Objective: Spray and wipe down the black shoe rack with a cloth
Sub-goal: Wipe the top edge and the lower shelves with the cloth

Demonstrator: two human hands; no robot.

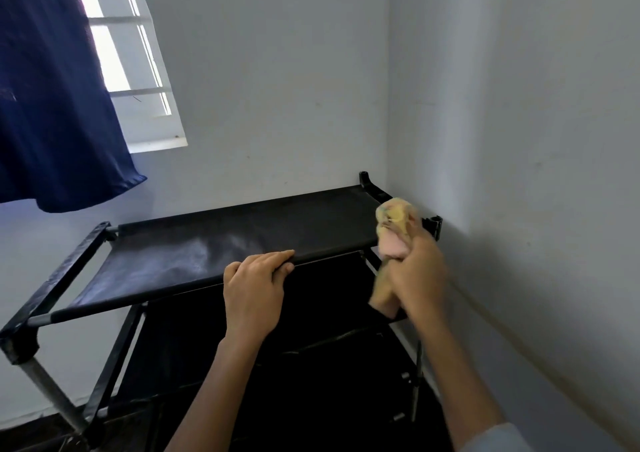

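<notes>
I'm in the wiping step: my left hand (254, 288) grips the front bar of the shoe rack (221, 257) in the corner, my right hand (417, 271) clutches the cloth (394, 228) at its right end, which I should rub next.

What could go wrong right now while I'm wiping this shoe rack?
The shoe rack looks light, and your left hand grips only the top shelf's front bar, so hard wiping might rock it. The cloth in your right hand works beside the wall, so knuckles may scrape there.
</notes>
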